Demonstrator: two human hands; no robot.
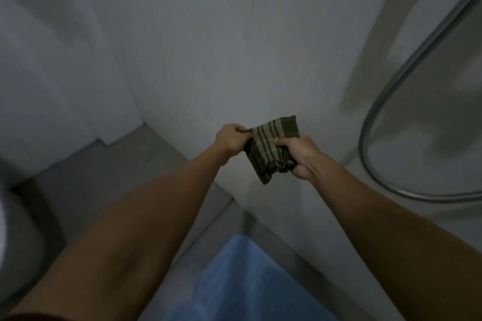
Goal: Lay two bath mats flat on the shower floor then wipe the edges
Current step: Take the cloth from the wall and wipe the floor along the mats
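Item: striped cloth (271, 147), held up above blue bath mat (245, 284).
Right hand (297, 156) bunches its lower end; left hand (232, 139) pinches a corner, stretching it left. Mat lies below the cloth, nearer the body; second mat unseen.

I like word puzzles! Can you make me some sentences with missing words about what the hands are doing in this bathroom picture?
1. Both hands hold a green striped ____.
2. The left hand pinches one corner while the ____ hand bunches the rest of the cloth in its grip.
3. The bath mat on the floor below the arms is ____ in colour.
4. The curved hose hangs on the ____ side of the picture.

Missing words: cloth; right; blue; right
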